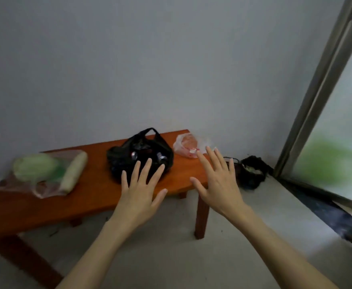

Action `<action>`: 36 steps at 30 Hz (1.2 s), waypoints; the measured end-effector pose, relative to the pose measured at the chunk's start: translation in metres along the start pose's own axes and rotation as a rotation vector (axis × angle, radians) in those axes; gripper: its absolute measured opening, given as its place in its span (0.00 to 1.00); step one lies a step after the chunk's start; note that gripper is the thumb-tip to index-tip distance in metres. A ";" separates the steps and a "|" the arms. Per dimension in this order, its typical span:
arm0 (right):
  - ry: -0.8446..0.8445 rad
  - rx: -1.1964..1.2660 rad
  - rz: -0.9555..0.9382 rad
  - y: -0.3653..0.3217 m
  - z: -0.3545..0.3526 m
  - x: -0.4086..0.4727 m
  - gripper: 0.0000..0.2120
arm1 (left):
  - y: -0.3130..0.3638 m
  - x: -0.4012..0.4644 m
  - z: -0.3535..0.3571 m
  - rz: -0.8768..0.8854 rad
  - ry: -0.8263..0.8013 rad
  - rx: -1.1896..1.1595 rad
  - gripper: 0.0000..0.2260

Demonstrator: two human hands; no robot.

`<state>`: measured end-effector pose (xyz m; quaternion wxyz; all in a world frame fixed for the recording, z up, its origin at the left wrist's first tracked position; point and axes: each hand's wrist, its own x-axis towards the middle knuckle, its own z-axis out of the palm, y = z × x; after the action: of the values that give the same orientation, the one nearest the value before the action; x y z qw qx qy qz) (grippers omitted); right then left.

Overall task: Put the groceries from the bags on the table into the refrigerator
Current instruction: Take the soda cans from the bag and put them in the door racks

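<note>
A pale wall (150, 59) is filling the upper frame; a sliding glass door (337, 122) is running down the right edge. A low orange-brown wooden table (87, 197) is spanning the left and centre, standing on a light floor (171, 247).

On the table, from left of frame: a clear plastic bag (45, 184) is holding a green cabbage (33, 165) and a pale long vegetable, possibly a radish (75, 170). At centre a black plastic bag (139, 151) is sitting open, with metal can tops (161, 158) showing inside. At the table's far right corner a small translucent bag (186, 146) is holding something reddish; contents unclear. A dark bundle (252, 172) is lying on the floor at right, beside the door track.

Both hands are reaching forward, empty. Left hand (139, 195) is spread flat with straight fingers in front of the black bag; contact cannot be confirmed. Right hand (219, 184) is likewise splayed and gripping nothing, fingertips near the small bag.

No refrigerator in view; no grocery is lifted yet.

Risks, judged: the black bag is gaping, so lifting by one handle could be tipping cans out. The small bag is sitting close to the table edge and could be getting knocked off by the right hand.
</note>
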<state>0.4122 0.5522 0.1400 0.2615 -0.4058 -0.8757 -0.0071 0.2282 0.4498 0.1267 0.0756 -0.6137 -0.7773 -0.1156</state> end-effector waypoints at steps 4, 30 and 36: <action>-0.060 0.097 -0.075 -0.035 0.054 0.031 0.31 | -0.060 0.003 0.014 -0.103 -0.081 0.000 0.28; -0.207 0.185 0.251 -0.017 0.291 0.294 0.20 | -0.258 0.299 0.165 0.114 -0.237 -0.220 0.20; -0.246 0.144 0.264 -0.014 0.344 0.319 0.17 | -0.283 0.356 0.212 0.262 -0.294 -0.149 0.19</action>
<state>0.0763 0.8456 -0.0067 0.1798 -0.4951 -0.8385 0.1395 -0.1259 0.7790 -0.0094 -0.0698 -0.7239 -0.6827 -0.0708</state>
